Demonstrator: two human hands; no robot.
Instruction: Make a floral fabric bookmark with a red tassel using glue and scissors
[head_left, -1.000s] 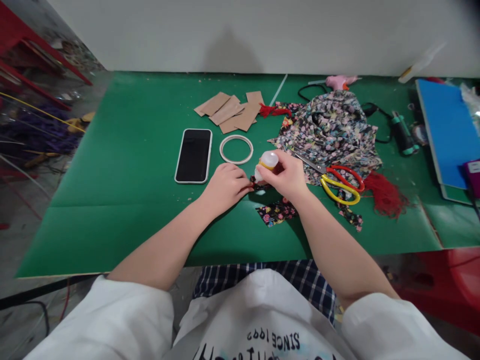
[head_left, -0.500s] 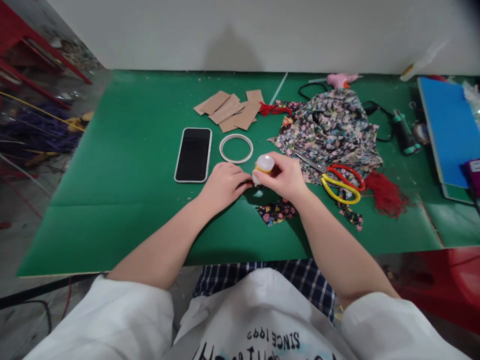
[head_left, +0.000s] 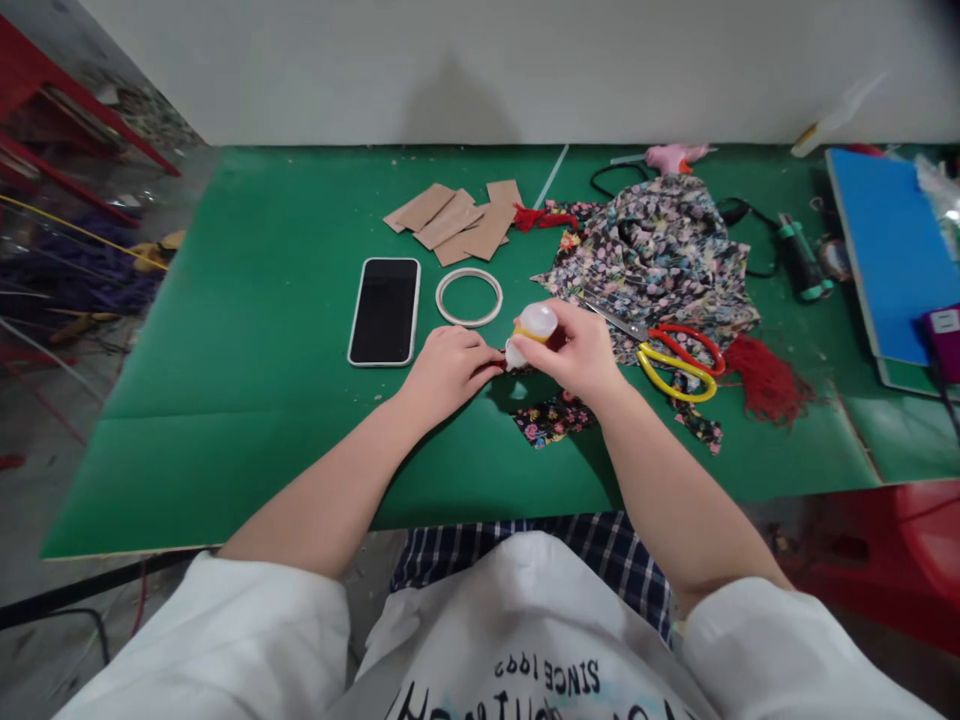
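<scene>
My right hand (head_left: 579,348) is closed around a small glue bottle (head_left: 538,322), whitish with a yellow band, tilted with its base up and its white tip low near my left fingertips. With fingers pressed together, my left hand (head_left: 448,368) pinches a small dark fabric piece (head_left: 501,356) at the table, mostly hidden by my fingers. Just below the bottle lies a floral fabric strip (head_left: 551,420), partly covered by my right wrist. Beyond my left hand rests a thin white ring (head_left: 442,308). Scissors (head_left: 637,331) with red and yellow handles lie right of my right hand.
A phone (head_left: 385,312) lies left of the ring. Cardboard pieces (head_left: 491,232) sit behind it. At right are crumpled floral cloth (head_left: 667,250), red yarn (head_left: 765,380), a pink glue gun (head_left: 673,157), a green-black tool (head_left: 802,260) and a blue folder (head_left: 877,250).
The glue bottle in my right hand has tilted and shifted slightly to the right. My left hand stays nearly in place. The whole view has moved a little.
</scene>
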